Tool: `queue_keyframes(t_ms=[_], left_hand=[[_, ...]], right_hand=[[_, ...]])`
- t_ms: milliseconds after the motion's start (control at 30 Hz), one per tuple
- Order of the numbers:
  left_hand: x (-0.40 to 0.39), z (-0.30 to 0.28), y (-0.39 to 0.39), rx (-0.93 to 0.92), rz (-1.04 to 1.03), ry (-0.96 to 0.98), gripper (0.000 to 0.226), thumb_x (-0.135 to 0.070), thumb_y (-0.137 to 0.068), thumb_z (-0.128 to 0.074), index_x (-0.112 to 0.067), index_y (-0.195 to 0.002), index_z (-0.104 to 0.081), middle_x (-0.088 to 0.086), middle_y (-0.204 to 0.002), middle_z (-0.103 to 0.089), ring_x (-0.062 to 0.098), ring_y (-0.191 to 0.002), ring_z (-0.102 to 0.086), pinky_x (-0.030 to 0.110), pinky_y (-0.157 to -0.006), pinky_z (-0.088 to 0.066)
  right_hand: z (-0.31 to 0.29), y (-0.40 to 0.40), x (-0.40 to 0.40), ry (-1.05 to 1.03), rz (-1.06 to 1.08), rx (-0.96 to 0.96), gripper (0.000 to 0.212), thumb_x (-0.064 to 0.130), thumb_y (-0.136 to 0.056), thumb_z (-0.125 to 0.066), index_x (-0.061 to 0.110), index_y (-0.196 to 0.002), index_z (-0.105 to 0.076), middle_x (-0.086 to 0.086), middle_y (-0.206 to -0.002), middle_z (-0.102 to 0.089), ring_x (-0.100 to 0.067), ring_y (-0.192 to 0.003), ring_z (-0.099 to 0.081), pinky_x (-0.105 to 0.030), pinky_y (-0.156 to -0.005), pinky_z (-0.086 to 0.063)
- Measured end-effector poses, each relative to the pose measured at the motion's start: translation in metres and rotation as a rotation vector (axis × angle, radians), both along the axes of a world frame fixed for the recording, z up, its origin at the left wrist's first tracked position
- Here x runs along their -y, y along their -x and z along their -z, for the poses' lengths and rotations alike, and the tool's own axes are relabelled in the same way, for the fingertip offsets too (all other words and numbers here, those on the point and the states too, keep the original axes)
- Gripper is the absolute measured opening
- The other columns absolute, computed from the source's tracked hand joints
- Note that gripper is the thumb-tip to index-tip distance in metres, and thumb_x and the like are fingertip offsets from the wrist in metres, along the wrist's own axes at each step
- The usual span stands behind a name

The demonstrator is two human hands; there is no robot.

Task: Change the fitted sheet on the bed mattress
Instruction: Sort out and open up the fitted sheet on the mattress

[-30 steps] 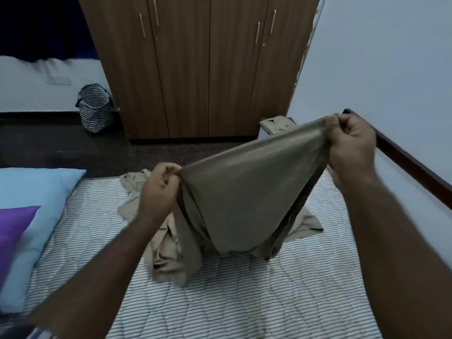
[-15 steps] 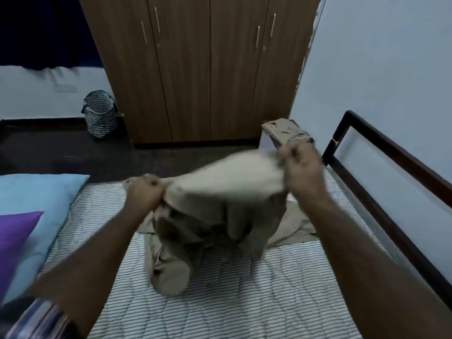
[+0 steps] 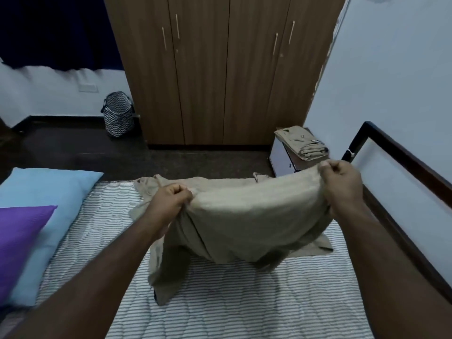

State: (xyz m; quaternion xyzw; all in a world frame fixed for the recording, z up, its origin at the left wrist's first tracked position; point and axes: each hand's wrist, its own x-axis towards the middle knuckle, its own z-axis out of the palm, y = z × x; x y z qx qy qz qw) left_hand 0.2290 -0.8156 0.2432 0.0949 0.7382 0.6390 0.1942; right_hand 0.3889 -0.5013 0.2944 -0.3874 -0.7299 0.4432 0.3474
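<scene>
A beige fitted sheet (image 3: 244, 216) hangs bunched between both hands above the bare striped mattress (image 3: 244, 302). My left hand (image 3: 171, 199) grips one edge of the sheet at the left. My right hand (image 3: 342, 179) grips the other edge, higher and to the right. The sheet's lower folds trail down onto the mattress, and part of it lies spread toward the foot of the bed.
A light blue pillow (image 3: 44, 204) and a purple pillow (image 3: 19, 241) lie at the left. A dark wooden bed rail (image 3: 403, 172) runs along the right wall. Folded beige cloth (image 3: 303, 143) sits on a small stand. A wardrobe (image 3: 220, 69) and a patterned basket (image 3: 118, 113) stand beyond.
Both hands have dropped from the raised, stretched hold a second ago. The sheet now sags lower between them, and the hands are spread wider than half a second ago.
</scene>
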Motion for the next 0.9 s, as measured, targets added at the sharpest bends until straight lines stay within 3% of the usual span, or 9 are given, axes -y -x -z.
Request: queue_keyframes(t_ms=[100,233,300,367,467,533,600,667,900], left_hand=[[-0.008,0.006,-0.006,-0.028,-0.033,0.029,0.012,-0.016,-0.086,-0.075,-0.011,-0.078,-0.068,0.002,-0.070,-0.062,0.014,-0.069,-0.055,0.028,-0.063,-0.044],[-0.028,-0.003,-0.017,-0.137,0.007,0.070,0.014,-0.016,-0.084,-0.077,-0.015,-0.076,-0.066,-0.003,-0.067,-0.062,0.008,-0.061,-0.056,0.025,-0.060,-0.046],[-0.036,-0.010,-0.021,-0.201,0.060,0.096,0.013,-0.019,-0.084,-0.078,-0.012,-0.079,-0.068,-0.001,-0.069,-0.063,0.011,-0.063,-0.057,0.029,-0.060,-0.047],[-0.041,-0.019,-0.024,-0.219,0.143,0.104,0.012,-0.021,-0.084,-0.078,-0.015,-0.080,-0.069,0.000,-0.071,-0.066,0.014,-0.065,-0.061,0.032,-0.063,-0.050],[-0.040,-0.028,-0.021,-0.283,0.256,0.124,0.006,-0.023,-0.082,-0.077,-0.019,-0.081,-0.073,0.009,-0.082,-0.073,0.029,-0.082,-0.070,0.046,-0.078,-0.057],[-0.034,-0.027,-0.018,-0.301,0.277,0.109,0.004,-0.019,-0.083,-0.077,-0.019,-0.082,-0.073,0.012,-0.086,-0.074,0.025,-0.084,-0.071,0.044,-0.081,-0.057],[-0.028,-0.024,-0.017,-0.264,0.301,0.057,0.004,-0.012,-0.087,-0.076,-0.014,-0.086,-0.072,0.015,-0.089,-0.074,0.018,-0.081,-0.069,0.036,-0.077,-0.056],[-0.022,-0.017,-0.018,-0.229,0.289,-0.008,0.006,-0.009,-0.088,-0.074,-0.013,-0.089,-0.070,0.017,-0.093,-0.073,0.019,-0.086,-0.069,0.035,-0.079,-0.056],[0.005,0.047,-0.044,-0.385,0.011,0.115,0.022,-0.001,-0.086,-0.065,-0.019,-0.093,-0.055,-0.003,-0.091,-0.062,0.012,-0.087,-0.062,0.031,-0.075,-0.052]], right_hand=[[0.005,-0.002,0.011,-0.082,0.069,0.097,0.026,0.019,-0.098,-0.053,0.016,-0.123,-0.061,-0.005,-0.118,-0.067,-0.024,-0.109,-0.061,-0.031,-0.091,-0.043],[0.003,0.008,0.059,-0.176,-0.027,0.041,0.019,0.020,-0.100,-0.053,0.023,-0.114,-0.066,0.007,-0.107,-0.069,-0.010,-0.095,-0.060,-0.032,-0.088,-0.050],[0.000,0.016,0.089,-0.173,-0.210,-0.006,0.012,0.024,-0.099,-0.060,0.029,-0.105,-0.068,0.016,-0.095,-0.067,-0.003,-0.089,-0.064,-0.032,-0.085,-0.054],[-0.004,0.027,0.115,-0.044,-0.543,0.030,0.020,0.023,-0.096,-0.065,0.030,-0.115,-0.069,0.016,-0.091,-0.069,0.004,-0.081,-0.066,-0.024,-0.076,-0.054],[-0.005,0.044,0.134,-0.008,-0.890,0.317,0.034,0.026,-0.098,-0.063,0.028,-0.131,-0.061,0.006,-0.091,-0.070,-0.002,-0.077,-0.067,-0.022,-0.070,-0.055],[-0.003,0.051,0.135,-0.121,-0.912,0.466,0.021,0.030,-0.098,-0.061,0.015,-0.111,-0.069,0.002,-0.087,-0.068,-0.011,-0.078,-0.065,-0.032,-0.074,-0.054],[-0.002,0.054,0.134,-0.166,-0.921,0.554,0.029,0.030,-0.098,-0.062,0.003,-0.090,-0.067,-0.001,-0.072,-0.058,-0.012,-0.066,-0.054,-0.034,-0.064,-0.045],[-0.005,0.053,0.137,-0.195,-0.900,0.563,0.030,0.029,-0.097,-0.062,0.005,-0.081,-0.064,-0.002,-0.067,-0.054,-0.012,-0.061,-0.050,-0.033,-0.060,-0.040],[-0.022,0.048,0.131,-0.157,-0.863,0.489,0.027,0.028,-0.100,-0.059,0.004,-0.087,-0.063,-0.005,-0.071,-0.056,-0.015,-0.062,-0.051,-0.033,-0.060,-0.042]])
